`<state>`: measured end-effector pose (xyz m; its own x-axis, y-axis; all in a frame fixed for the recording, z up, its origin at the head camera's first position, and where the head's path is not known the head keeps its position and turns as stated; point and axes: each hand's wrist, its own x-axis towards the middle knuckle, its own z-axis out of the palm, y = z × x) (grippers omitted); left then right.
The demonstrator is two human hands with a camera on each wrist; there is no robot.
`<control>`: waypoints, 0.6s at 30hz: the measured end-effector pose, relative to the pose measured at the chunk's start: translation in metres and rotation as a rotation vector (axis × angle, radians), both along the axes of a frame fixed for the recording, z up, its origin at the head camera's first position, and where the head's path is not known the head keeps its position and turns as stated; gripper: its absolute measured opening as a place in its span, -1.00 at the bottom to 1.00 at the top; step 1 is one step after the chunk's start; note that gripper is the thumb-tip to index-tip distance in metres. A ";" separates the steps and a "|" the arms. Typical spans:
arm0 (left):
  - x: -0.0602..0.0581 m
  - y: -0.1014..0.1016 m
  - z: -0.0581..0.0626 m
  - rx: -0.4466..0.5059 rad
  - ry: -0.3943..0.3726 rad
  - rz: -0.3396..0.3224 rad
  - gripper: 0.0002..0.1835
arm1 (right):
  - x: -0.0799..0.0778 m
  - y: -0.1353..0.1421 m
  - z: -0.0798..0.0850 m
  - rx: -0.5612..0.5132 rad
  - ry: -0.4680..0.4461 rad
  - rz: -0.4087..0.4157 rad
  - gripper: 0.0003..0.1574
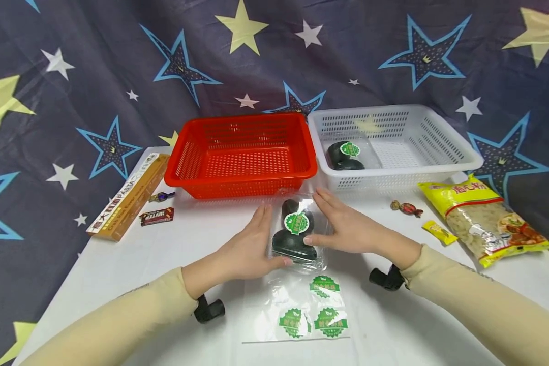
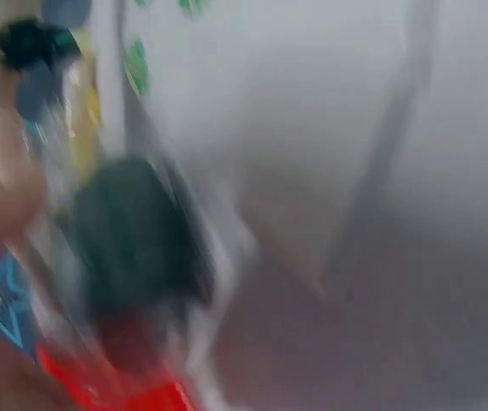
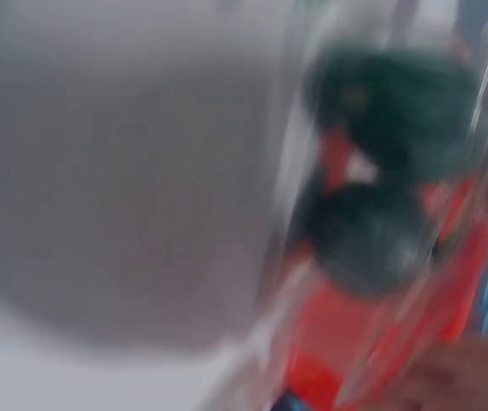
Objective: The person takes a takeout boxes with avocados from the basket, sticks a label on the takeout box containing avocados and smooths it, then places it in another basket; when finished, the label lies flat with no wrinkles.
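Observation:
Between my two hands is a clear plastic box [image 1: 297, 259] with several dark green, rounded pieces of produce [image 1: 295, 245] inside. A round green and white sticker [image 1: 297, 222] is on its lid. My left hand [image 1: 247, 249] grips the left side, fingers along the edge and thumb at the near corner. My right hand [image 1: 352, 226] grips the right side, its thumb over the lid and its fingertips at the far right corner. Both wrist views are blurred; the dark produce [image 3: 368, 235] shows through the plastic in the right one. Just nearer lies a sheet of green stickers [image 1: 293, 323].
Behind the box stand a red basket [image 1: 238, 189] and a white basket [image 1: 402, 175] holding another labelled box [image 1: 347, 152]. On the left are a pasta box [image 1: 130, 195] and wrapped candies [image 1: 157, 216]; on the right, more candies [image 1: 407, 208] and a yellow food bag [image 1: 485, 218].

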<state>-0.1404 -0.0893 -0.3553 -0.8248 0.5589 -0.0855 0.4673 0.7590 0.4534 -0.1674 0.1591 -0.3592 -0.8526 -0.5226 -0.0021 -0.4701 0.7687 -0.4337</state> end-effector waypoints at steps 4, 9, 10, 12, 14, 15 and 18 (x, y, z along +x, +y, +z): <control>-0.009 0.001 -0.008 -0.001 0.043 -0.096 0.26 | -0.008 0.010 0.001 0.011 0.016 0.096 0.32; -0.003 0.010 -0.015 -0.022 0.059 -0.063 0.27 | -0.002 0.012 0.002 0.028 0.065 0.167 0.35; -0.001 0.013 -0.015 -0.024 0.060 -0.045 0.27 | 0.000 0.012 0.003 0.031 0.068 0.177 0.37; 0.003 0.019 -0.014 -0.040 0.060 -0.020 0.26 | 0.001 0.013 0.005 0.036 0.058 0.198 0.41; 0.004 0.022 -0.012 -0.054 0.055 -0.012 0.27 | 0.000 0.014 0.007 0.036 0.033 0.205 0.40; 0.004 0.023 -0.011 -0.055 0.058 -0.013 0.28 | -0.002 0.015 0.008 0.033 0.019 0.205 0.39; -0.003 0.021 -0.009 -0.068 0.078 -0.026 0.33 | -0.004 0.017 0.008 0.027 -0.012 0.211 0.36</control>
<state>-0.1431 -0.0681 -0.3644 -0.8155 0.5756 -0.0602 0.5194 0.7737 0.3628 -0.1717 0.1763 -0.3510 -0.7238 -0.6894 -0.0283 -0.6169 0.6650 -0.4209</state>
